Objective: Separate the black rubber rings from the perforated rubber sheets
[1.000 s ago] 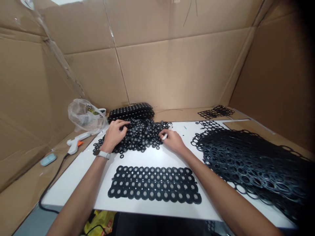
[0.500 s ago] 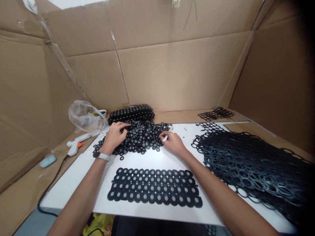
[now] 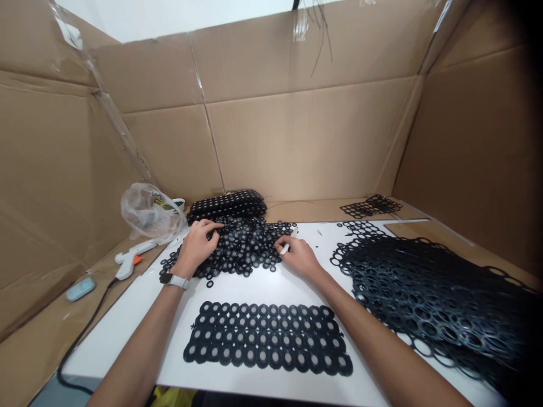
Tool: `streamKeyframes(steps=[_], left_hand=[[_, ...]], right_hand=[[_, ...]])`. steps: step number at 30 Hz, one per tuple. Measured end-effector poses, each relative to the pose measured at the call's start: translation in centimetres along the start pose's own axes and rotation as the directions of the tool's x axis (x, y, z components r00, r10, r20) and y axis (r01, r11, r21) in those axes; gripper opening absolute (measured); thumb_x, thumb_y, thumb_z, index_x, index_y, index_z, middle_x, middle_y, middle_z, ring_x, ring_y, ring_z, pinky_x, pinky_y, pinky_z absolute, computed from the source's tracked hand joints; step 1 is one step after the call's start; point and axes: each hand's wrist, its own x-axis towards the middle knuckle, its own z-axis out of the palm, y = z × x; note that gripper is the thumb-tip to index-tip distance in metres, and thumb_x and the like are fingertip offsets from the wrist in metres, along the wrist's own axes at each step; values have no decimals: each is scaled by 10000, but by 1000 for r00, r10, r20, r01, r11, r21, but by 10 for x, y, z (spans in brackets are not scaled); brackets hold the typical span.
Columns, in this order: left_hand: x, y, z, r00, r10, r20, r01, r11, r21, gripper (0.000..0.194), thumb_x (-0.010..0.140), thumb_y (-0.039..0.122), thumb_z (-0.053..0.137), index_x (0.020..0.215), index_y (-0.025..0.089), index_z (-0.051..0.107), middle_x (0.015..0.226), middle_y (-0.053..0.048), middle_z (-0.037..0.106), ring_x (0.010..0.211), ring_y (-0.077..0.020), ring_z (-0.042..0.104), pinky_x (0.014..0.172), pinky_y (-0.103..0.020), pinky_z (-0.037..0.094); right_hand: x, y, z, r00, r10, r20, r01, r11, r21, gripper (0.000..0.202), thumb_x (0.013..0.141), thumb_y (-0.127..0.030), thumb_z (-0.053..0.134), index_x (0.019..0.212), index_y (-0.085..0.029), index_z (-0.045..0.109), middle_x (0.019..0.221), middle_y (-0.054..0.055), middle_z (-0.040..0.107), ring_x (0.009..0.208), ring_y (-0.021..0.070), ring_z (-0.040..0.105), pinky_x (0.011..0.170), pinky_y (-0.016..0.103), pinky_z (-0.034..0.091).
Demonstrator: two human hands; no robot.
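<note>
A heap of small black rings lies on the white table, at the back left of its middle. My left hand, with a watch on the wrist, rests at the heap's left side with thumb and fingers apart. At the heap's right edge, my right hand is closed around a slim white pen-like stick; its lower end is hidden. Nearer to me, between my forearms, lies a flat black mat of joined discs with grey centres.
Stacked black ring mesh covers the table's right side. Behind the heap are dotted black sheets. At left lie a glue gun with its cable, a light blue case and a clear plastic bag. Cardboard walls enclose the table.
The view has tilted upward, so everything sits slightly lower in the picture. Both hands keep nearly the same places at the ring heap, and the white stick remains in my right hand.
</note>
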Motion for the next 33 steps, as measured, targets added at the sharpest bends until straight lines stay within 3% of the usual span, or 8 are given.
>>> streamKeyframes(steps=[33], left_hand=[[-2,1,-2,1000,-24,-1,24,1000,3,273,998,291,578,1143,257,806,1154,-54,773,1078,-293,637,1017,-451,493]], right_hand=[[2,3,2,1000,-13,-3,13,1000,16,269,882,-157,620,1035,-268,812,1093,-2,799,921,194,695,819,251,445]])
